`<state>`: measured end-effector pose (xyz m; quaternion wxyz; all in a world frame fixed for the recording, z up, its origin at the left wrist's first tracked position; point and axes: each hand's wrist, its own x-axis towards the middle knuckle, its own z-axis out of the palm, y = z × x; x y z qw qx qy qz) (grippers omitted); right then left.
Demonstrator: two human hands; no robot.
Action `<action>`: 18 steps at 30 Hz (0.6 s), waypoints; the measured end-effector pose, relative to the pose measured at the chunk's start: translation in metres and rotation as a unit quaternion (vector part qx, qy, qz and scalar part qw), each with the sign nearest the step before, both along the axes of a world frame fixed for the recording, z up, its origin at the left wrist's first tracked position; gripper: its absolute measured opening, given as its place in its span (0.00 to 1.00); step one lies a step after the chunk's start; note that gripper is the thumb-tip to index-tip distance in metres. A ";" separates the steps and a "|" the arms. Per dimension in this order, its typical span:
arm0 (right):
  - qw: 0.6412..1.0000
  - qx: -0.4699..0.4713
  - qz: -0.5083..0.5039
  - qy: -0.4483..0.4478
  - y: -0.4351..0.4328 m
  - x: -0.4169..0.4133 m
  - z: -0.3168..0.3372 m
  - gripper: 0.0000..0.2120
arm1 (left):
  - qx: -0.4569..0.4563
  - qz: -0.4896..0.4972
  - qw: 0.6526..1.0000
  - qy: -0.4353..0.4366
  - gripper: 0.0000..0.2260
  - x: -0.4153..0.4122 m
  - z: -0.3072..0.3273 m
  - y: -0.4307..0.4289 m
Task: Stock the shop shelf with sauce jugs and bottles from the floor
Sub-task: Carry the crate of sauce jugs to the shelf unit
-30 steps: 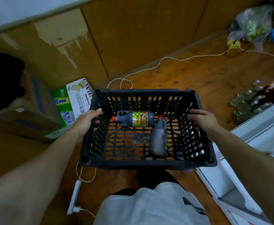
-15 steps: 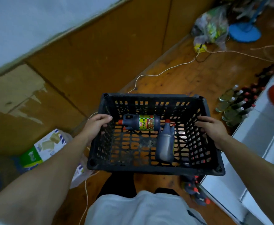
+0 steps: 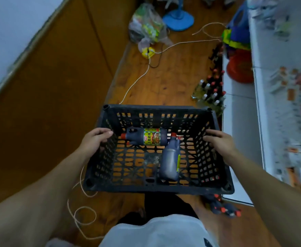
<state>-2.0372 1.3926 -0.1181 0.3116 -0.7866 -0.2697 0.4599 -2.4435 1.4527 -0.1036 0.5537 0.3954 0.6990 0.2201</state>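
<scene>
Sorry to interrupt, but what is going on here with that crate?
A person holds a black plastic crate, left hand gripping its left wall and right hand its right wall. Inside, a label-up sauce jug and a second sauce jug lie on their sides. More bottles stand on the wooden floor beside the white shelf unit.

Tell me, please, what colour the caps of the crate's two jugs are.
Red caps, best seen in the head view.

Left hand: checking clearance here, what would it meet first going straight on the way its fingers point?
The left hand would likely meet the red-capped end of the labelled jug lying in the crate, though it lies lower; depth unclear.
</scene>
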 end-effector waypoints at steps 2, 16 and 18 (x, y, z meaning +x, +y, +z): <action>1.000 -0.008 -0.026 0.004 0.020 0.017 -0.012 0.18 | -0.006 -0.033 0.999 0.001 0.08 0.021 -0.003 0.042; 0.970 -0.031 -0.241 0.027 0.091 0.102 -0.016 0.18 | -0.021 -0.211 0.977 -0.030 0.04 0.177 0.001 0.268; 0.959 -0.040 -0.279 0.026 0.098 0.106 -0.016 0.18 | -0.026 -0.244 0.969 -0.040 0.04 0.199 -0.005 0.298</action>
